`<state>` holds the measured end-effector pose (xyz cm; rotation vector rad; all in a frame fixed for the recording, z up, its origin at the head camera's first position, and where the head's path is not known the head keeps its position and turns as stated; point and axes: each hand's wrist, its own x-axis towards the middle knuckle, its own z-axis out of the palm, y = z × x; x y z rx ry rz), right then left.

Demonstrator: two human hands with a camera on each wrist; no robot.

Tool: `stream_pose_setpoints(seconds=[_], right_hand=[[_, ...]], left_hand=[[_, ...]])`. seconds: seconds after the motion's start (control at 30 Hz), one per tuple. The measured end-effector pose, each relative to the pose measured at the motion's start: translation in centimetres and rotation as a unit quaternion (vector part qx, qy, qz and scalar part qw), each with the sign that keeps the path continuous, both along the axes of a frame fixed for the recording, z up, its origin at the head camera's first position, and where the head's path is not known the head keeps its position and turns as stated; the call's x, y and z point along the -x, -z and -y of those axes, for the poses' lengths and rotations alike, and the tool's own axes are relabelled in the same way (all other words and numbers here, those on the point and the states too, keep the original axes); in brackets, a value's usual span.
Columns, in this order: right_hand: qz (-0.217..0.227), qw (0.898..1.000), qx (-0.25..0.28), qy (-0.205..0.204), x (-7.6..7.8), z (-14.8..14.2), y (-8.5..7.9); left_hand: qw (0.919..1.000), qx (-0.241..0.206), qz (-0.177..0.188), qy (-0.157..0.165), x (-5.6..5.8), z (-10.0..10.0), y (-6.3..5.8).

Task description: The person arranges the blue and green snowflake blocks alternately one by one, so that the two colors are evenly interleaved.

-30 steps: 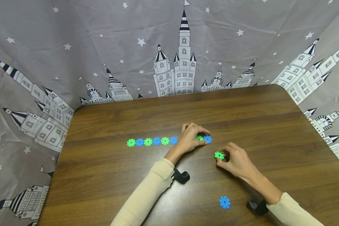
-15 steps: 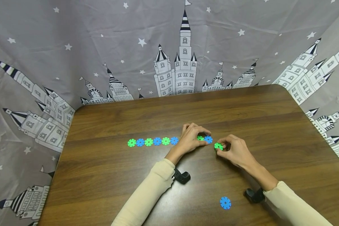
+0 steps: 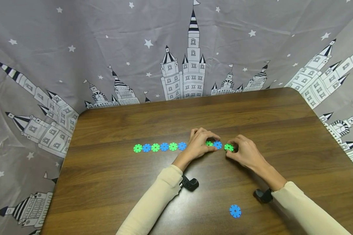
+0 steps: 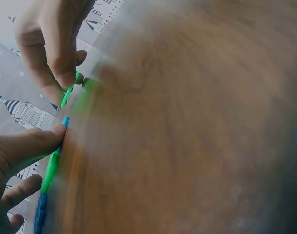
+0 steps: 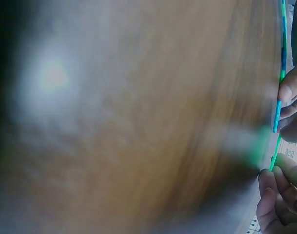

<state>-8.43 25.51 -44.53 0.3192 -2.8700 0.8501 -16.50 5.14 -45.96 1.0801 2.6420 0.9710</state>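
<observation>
A row of notched plastic discs, green and blue by turns, runs across the table, from a green disc at its left end to a blue disc at its right. My left hand arches over the row and hides part of it. Its thumb and forefinger grip that right-end blue disc at its edges. Just to the right, my right hand pinches a green disc by its edge. A small gap separates this green disc from the blue one; the left wrist view shows it slightly raised and tilted.
A single blue disc lies near the table's front. The wooden table ends at a grey curtain printed with castles and stars. Black wrist cameras hang under both forearms, the left camera close to the tabletop.
My right hand has moved away from me with the green disc, up level with the row's right end. My left hand has stayed in place on the row.
</observation>
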Motion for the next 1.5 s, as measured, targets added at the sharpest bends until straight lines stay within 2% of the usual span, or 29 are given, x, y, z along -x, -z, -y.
stream_pose_setpoints(seconds=[0.17, 0.53, 0.67, 0.87, 0.97, 1.07, 1.23, 1.33, 1.4, 1.5], right_hand=[[0.007, 1.0, -0.026, -0.008, 0.6, 0.3, -0.1], [0.018, 0.999, -0.032, -0.017, 1.0, 0.6, -0.1], [0.023, 1.0, -0.011, -0.017, 1.0, 0.3, -0.1], [0.043, 0.997, 0.066, 0.007, 0.1, -0.3, -0.7], [0.061, 0.992, 0.11, 0.015, -1.1, -0.6, -1.0], [0.08, 0.984, 0.156, 0.009, -3.1, -0.9, -0.9], [0.13, 0.963, 0.238, -0.005, -7.1, -1.2, -0.4], [0.148, 0.952, 0.267, -0.017, -9.4, -1.1, -0.1], [0.149, 0.949, 0.277, -0.021, -10.9, -1.0, 0.2], [0.127, 0.954, 0.269, -0.024, -12.8, -0.7, 0.5]], left_hand=[[1.0, 0.006, -0.002, 0.0, 0.0, 0.0, 0.0], [1.0, 0.007, 0.0, 0.002, -0.1, 0.1, -0.3], [0.9999, 0.01, -0.002, 0.002, -0.1, 0.0, -0.3], [1.0, 0.006, -0.004, 0.0, 0.0, -0.1, -0.2], [1.0, 0.006, -0.001, -0.004, 0.0, 0.0, -0.1], [1.0, 0.006, 0.0, -0.004, 0.0, -0.1, 0.0], [1.0, 0.003, 0.001, -0.005, 0.0, -0.1, 0.0], [1.0, 0.005, 0.002, -0.007, 0.0, -0.1, -0.1], [1.0, 0.005, 0.002, -0.007, 0.0, 0.0, 0.0], [1.0, 0.002, 0.003, -0.006, -0.1, 0.0, 0.0]])
